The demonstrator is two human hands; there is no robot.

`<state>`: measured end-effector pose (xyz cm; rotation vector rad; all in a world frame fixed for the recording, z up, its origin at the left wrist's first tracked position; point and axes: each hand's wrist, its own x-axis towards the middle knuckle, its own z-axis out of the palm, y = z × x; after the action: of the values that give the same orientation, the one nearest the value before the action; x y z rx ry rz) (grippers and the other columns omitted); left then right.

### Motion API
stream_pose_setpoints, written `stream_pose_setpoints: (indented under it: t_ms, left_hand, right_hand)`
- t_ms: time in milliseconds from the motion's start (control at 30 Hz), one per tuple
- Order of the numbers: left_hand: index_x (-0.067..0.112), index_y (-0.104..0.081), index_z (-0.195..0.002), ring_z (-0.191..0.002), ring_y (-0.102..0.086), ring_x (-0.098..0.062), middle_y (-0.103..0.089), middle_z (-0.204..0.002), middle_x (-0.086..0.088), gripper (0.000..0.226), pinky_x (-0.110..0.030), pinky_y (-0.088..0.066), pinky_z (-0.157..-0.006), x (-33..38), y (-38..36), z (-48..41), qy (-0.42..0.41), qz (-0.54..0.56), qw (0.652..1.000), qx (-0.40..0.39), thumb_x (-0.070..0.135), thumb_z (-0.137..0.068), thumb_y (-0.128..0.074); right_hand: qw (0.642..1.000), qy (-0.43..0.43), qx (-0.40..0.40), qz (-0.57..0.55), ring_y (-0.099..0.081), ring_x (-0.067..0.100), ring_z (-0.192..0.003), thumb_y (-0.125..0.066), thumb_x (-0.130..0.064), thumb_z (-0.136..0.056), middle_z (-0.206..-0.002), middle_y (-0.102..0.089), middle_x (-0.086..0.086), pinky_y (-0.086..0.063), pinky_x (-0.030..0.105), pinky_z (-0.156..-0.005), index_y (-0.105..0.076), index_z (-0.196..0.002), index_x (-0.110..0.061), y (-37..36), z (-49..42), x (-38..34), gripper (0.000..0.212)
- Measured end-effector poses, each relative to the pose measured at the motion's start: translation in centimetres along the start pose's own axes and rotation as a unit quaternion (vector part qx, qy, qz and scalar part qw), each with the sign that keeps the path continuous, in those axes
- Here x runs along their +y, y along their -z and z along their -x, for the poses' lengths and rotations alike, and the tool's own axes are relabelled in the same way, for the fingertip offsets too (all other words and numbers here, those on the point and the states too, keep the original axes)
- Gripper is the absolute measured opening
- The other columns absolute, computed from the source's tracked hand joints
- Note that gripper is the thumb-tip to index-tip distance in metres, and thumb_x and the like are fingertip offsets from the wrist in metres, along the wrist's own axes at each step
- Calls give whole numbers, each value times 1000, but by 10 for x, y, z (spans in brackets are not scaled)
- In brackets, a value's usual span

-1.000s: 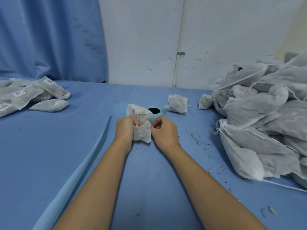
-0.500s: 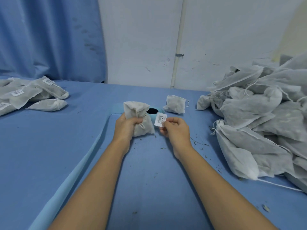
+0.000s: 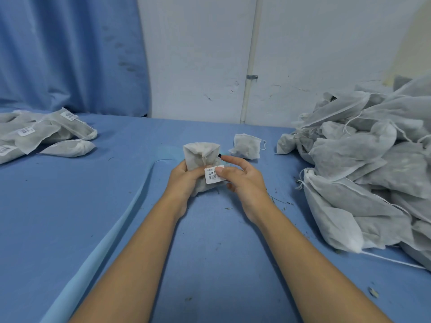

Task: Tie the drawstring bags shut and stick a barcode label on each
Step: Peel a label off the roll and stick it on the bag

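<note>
The left hand [image 3: 184, 176] has its fingers curled tight round a small drawstring bag [image 3: 200, 152], low over the blue surface [image 3: 93, 194]. The right hand [image 3: 245, 180] is spread, fingers apart and mostly straight, with only the thumb [image 3: 219, 170] pressing a barcode label [image 3: 212, 174] against the bag's side, right beside the left fingertips. The label's lower edge, below the thumb, looks not yet smoothed down. The trouble, I'd guess, is the soft, lumpy cloth: it may give under the thumb, so the label creases or sticks by one corner and later peels. A slack left grip could let the bag twist. A heap of unlabelled bags [image 3: 373, 171] lies out past the right fingers, and the labelled bags [image 3: 46, 136] are well off beyond the left.
</note>
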<state>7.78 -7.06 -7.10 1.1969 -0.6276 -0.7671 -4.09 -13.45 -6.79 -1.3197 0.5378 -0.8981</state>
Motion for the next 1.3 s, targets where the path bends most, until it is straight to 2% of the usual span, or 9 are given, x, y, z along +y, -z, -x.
stream_pose_setpoints:
  t_ms: [200,333,433,533,600,667,800,1000,1300]
  left_hand:
    - [5,-66,-111,-79,-67,-22,-72,-96,-12,32,-32,-52,-71,0,1,-1,16,10,1000,-8,8,-79,-69]
    - [7,-66,-111,-91,-68,-27,-72,-103,-14,30,-37,-54,-84,-2,0,-2,21,24,999,-14,10,-81,-69]
    - [9,-66,-110,-91,-69,-25,-73,-102,-12,28,-34,-55,-82,-3,1,-2,20,31,999,-21,17,-83,-69]
    - [10,-67,-107,-90,-69,-26,-73,-99,-11,27,-38,-53,-86,-3,2,-3,31,29,999,-21,23,-84,-69]
    - [12,-68,-101,-82,-70,-24,-74,-93,-10,22,-38,-53,-84,-2,3,-3,38,31,998,-28,25,-84,-69]
    - [12,-68,-98,-79,-70,-22,-74,-90,-9,20,-35,-55,-79,-2,2,-3,33,46,997,-47,26,-84,-69]
    - [11,-67,-102,-85,-71,-22,-73,-97,-10,36,-30,-58,-74,-1,-4,0,15,85,993,-77,31,-73,-73]
    - [15,-67,-86,-56,-63,-13,-71,-69,-1,28,-22,-47,-45,-8,-10,2,-37,-88,995,-21,43,-84,-67]
    - [7,-64,-88,-44,-47,-11,-61,-65,-6,26,-19,-36,-39,-3,-15,5,-49,9,998,-37,31,-94,-57]
  right_hand:
    - [998,28,-6,60,-65,-1,-65,-72,-1,-80,-64,-68,-11,-46,8,-62,-56,-109,-18,-4,-1,6,38]
    - [990,51,19,127,-66,10,-74,-76,-6,-78,-74,-67,-7,-52,25,-75,-54,-112,-22,-7,-2,10,44]
    - [985,77,37,149,-61,6,-69,-77,-8,-77,-77,-62,-8,-49,20,-68,-52,-113,-25,-9,-1,10,47]
    - [969,121,67,205,-51,-7,-67,-80,-15,-73,-94,-52,-14,-44,11,-68,-47,-119,-28,-13,0,11,58]
    - [962,110,84,234,-50,-5,-89,-81,-21,-73,-113,-45,-12,-44,15,-82,-47,-126,-25,-13,-1,10,64]
    - [977,53,63,195,-57,5,-99,-80,-22,-75,-118,-55,-6,-47,21,-87,-50,-127,-19,-9,-1,8,60]
    - [998,-13,34,56,-69,12,-89,-78,-14,-76,-101,-71,6,-54,21,-77,-63,-109,-11,-5,0,6,36]
    - [997,-20,74,-13,-67,21,-87,-75,-18,-80,-96,-72,10,-52,33,-82,-66,-100,-7,-3,-2,6,25]
    - [985,-32,71,-152,-63,26,-84,-65,-11,-88,-94,-68,18,-51,37,-84,-66,-96,3,-7,-3,4,15]
